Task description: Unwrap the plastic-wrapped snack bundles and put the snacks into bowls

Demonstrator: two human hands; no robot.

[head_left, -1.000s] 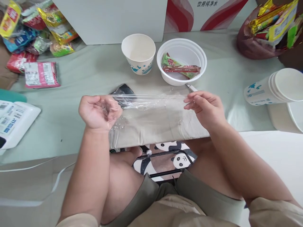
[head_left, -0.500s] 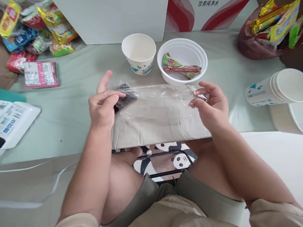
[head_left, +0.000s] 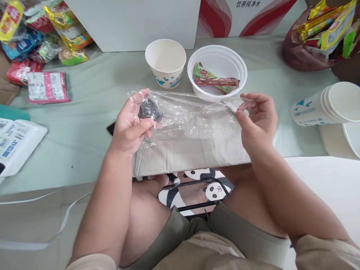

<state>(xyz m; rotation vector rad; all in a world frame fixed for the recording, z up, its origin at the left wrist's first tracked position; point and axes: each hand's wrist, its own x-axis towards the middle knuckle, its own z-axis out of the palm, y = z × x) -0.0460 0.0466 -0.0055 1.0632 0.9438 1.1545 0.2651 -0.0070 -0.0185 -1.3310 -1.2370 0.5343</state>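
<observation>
A crinkled clear plastic bag stretches between my two hands above the table's front edge. On its left end, my left hand grips the film, which spreads over the fingertips. My right hand pinches the other end between thumb and fingers, beside a small white strip on the bag. Behind my left hand lies a dark flat object, phone-like, and darkness shows through the film. Just beyond the bag stand a paper cup and a white plastic bowl containing wrapped snacks.
Packaged snacks pile up at the back left, near a pink-and-white packet. A white device lies at the left. Stacked paper cups and a snack-filled dark red basket are at right. White box behind.
My left hand has turned and taken the film over its fingers. The bag has risen slightly and is pulled tauter. My right hand has shifted slightly right, still pinching its end.
</observation>
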